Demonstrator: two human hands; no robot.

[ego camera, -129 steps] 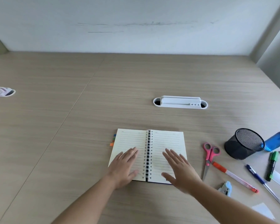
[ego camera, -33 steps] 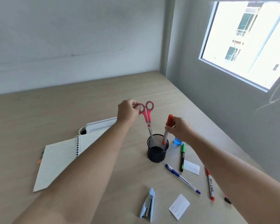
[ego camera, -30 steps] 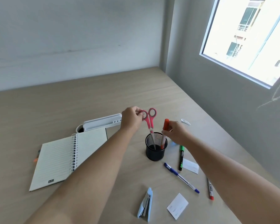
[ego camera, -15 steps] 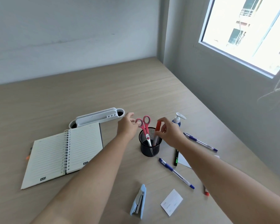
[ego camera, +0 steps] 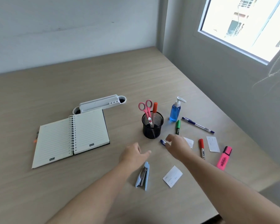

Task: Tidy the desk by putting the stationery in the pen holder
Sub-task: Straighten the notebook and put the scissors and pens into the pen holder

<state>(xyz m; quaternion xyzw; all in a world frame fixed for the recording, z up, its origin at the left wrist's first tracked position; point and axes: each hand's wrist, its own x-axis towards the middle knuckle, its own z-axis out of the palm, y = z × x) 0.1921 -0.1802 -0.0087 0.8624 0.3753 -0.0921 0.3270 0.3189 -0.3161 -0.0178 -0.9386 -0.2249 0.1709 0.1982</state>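
Scissors [ego camera: 146, 110] now in holder [ego camera: 152, 126]; right hand [ego camera: 176, 145] grip half-open at blue pen [ego camera: 163, 142], left hand [ego camera: 134, 155] empty.

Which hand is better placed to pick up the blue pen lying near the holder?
Right. The right hand is open directly over the blue pen, fingers around its end. The left hand is farther away, nearer the stapler.

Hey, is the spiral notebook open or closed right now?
Open: the spiral notebook lies flat on the desk, both lined pages showing.
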